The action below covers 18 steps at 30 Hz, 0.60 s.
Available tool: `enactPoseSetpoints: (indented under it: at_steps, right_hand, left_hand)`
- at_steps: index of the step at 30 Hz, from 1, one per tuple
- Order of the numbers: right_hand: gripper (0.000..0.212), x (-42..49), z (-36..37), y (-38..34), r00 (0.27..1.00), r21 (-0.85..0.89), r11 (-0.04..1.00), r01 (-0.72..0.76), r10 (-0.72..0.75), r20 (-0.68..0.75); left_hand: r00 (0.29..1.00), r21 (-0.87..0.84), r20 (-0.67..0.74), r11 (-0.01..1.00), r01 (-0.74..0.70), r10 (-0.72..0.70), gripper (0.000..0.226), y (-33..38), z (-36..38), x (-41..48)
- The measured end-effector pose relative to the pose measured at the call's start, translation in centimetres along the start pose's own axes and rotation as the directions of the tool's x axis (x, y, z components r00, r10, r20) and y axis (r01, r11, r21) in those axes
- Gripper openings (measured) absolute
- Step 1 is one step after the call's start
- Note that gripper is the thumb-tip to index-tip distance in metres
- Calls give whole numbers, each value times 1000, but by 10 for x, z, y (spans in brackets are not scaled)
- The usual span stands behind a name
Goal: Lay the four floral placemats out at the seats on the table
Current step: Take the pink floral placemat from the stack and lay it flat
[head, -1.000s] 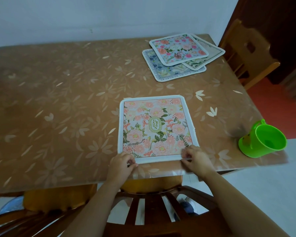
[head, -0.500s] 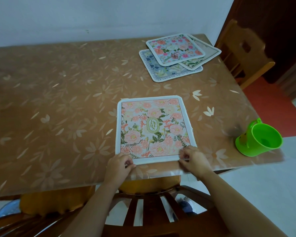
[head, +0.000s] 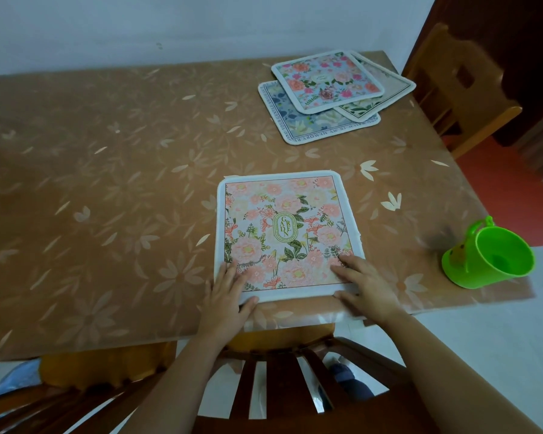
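Observation:
A pink floral placemat (head: pixel 284 233) with a white border lies flat near the table's front edge, in front of a wooden chair. My left hand (head: pixel 228 294) rests flat on its near left corner, fingers spread. My right hand (head: pixel 365 285) lies flat on its near right corner. Three more floral placemats sit in a loose stack (head: pixel 329 92) at the far right of the table, the top one (head: pixel 326 79) with red and pink flowers.
The table (head: pixel 107 183) has a brown flowered cover. A green plastic cup (head: pixel 489 256) lies tilted at the right front corner. A dark wooden chair back (head: pixel 279 371) is just below my hands. A lighter wooden chair (head: pixel 461 89) stands at the far right.
Both hands have gone from pinching the mat's near edge to lying flat on its near corners. The mat sits slightly straighter to the table edge.

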State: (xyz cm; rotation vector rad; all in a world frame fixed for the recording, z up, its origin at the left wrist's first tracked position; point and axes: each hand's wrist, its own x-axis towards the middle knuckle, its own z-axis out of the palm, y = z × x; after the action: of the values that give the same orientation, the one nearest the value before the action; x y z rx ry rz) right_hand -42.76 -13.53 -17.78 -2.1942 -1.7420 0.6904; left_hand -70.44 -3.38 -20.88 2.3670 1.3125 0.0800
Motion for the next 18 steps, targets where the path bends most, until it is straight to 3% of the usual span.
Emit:
enactPoseSetpoints:
  at_steps: [4,9,18]
  right_hand:
    - [59,7,-2,3,996,-19,1000,-1,2,91]
    - [66,20,16,-9,986,-238,970,48,-8,166]
    - [75,82,30,-29,989,-384,914,129,-93,110]
  left_hand:
    - [1000,46,10,999,-4,4,58,-3,4,0]
    - [1000,246,15,969,-14,11,58,11,9,10]
    - [999,247,-50,969,12,0,59,26,11,69]
